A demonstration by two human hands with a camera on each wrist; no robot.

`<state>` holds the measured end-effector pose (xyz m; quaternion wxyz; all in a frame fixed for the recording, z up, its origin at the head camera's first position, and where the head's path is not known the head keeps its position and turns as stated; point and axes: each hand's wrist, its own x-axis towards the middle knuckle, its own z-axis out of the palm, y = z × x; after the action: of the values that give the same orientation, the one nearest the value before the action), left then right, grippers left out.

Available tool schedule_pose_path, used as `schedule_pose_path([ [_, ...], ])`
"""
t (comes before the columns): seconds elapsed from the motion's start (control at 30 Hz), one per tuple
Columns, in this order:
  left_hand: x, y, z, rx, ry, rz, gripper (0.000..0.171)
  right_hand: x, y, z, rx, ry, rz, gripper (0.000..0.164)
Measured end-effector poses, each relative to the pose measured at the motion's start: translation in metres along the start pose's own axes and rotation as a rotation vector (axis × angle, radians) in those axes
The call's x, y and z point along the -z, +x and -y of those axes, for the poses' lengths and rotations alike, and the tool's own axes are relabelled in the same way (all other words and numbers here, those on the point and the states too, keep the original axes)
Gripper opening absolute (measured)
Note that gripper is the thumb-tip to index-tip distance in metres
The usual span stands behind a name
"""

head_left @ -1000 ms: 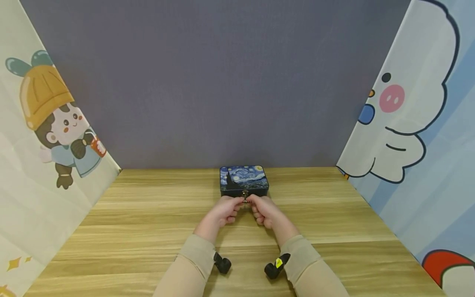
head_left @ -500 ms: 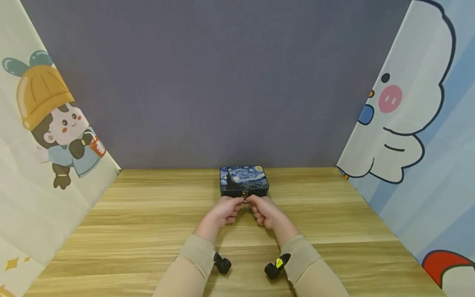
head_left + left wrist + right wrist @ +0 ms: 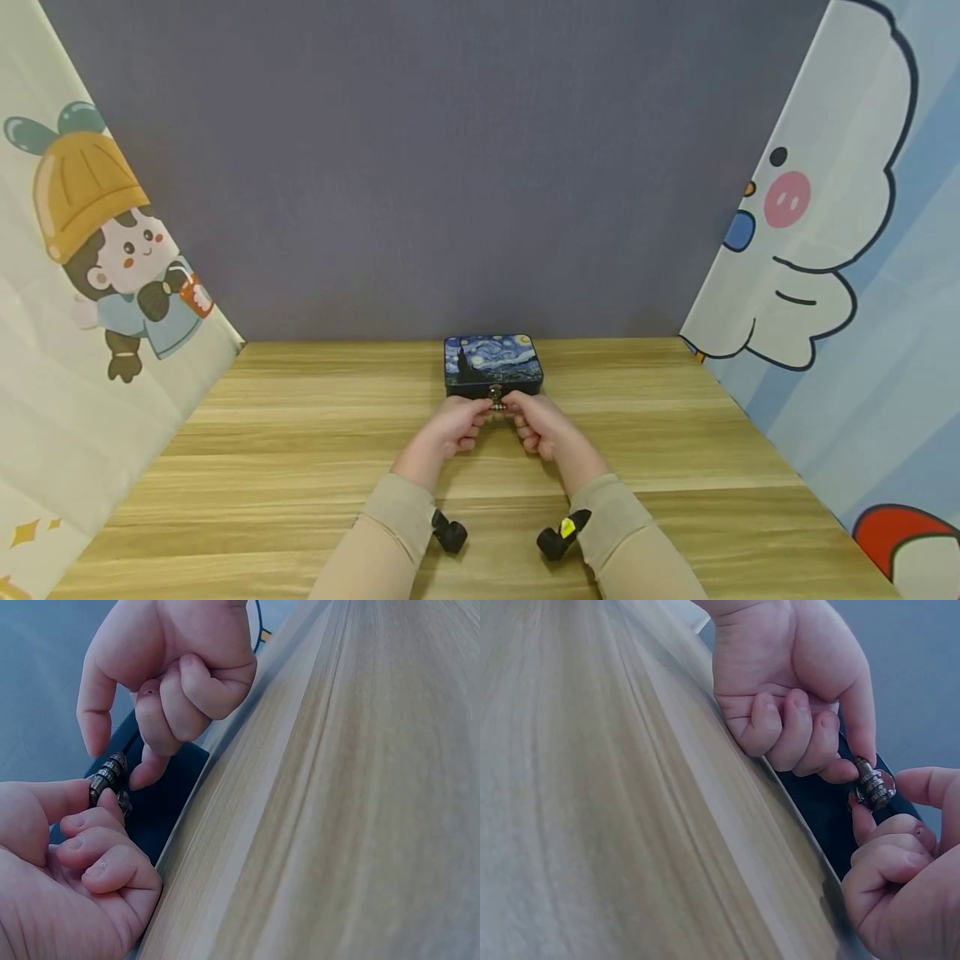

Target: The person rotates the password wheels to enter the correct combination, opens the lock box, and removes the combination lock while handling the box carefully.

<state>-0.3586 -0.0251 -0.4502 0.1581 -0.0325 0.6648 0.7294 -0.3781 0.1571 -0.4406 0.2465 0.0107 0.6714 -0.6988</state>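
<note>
A tin box with a blue starry-night picture on its lid stands closed near the back of the table. At its front latch hangs a small metal combination padlock with numbered dials. My left hand pinches one end of the padlock between thumb and index finger, its other fingers curled in. On the opposite side, the thumb and index finger of my right hand are spread around the padlock with a small gap to it in the wrist views. The dial numbers are too small to read.
The wood-grain table ends at a grey back panel just behind the box. Cartoon-printed sheets stand at the left and right. Black wrist cameras sit at both sleeves.
My right hand has shifted slightly right, away from the padlock, and more of the dials shows. The left hand and the box have stayed in place.
</note>
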Motion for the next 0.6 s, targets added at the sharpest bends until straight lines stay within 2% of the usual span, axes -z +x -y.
schedule_pose_path([
  [0.37,0.004,-0.002,0.001,-0.003,0.006,0.010,0.033,-0.004,-0.002,0.002,0.002,0.000,-0.004,0.029],
  [0.6,0.006,-0.004,0.000,-0.001,0.012,0.010,0.032,-0.011,0.000,-0.001,0.011,-0.010,-0.013,0.022],
])
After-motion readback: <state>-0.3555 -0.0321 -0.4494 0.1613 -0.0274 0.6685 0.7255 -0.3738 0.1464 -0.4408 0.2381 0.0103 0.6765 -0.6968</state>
